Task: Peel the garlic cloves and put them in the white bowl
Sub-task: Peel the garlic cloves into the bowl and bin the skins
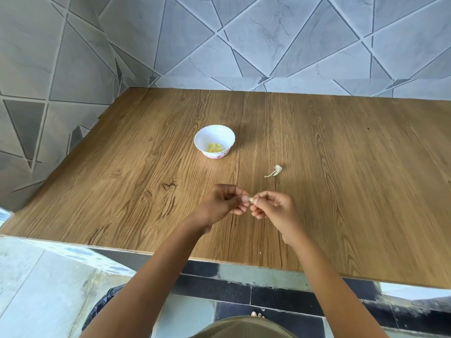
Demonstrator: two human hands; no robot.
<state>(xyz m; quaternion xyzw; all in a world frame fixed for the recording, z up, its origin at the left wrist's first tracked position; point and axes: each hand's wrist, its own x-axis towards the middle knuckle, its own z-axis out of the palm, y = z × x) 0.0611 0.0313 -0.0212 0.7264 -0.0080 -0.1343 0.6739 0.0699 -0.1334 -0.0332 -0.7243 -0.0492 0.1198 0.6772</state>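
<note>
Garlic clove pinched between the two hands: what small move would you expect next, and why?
Probably the right hand pulls skin away from the garlic clove while the left hand holds it firm. Both hands pinch it above the table, short of the white bowl, where peeled cloves lie; a skin scrap lies to the bowl's right. Whether skin remains is too small to tell.

Soft, even daylight; sharp focus, faint shadows, wide-angle bending at edges.
</note>
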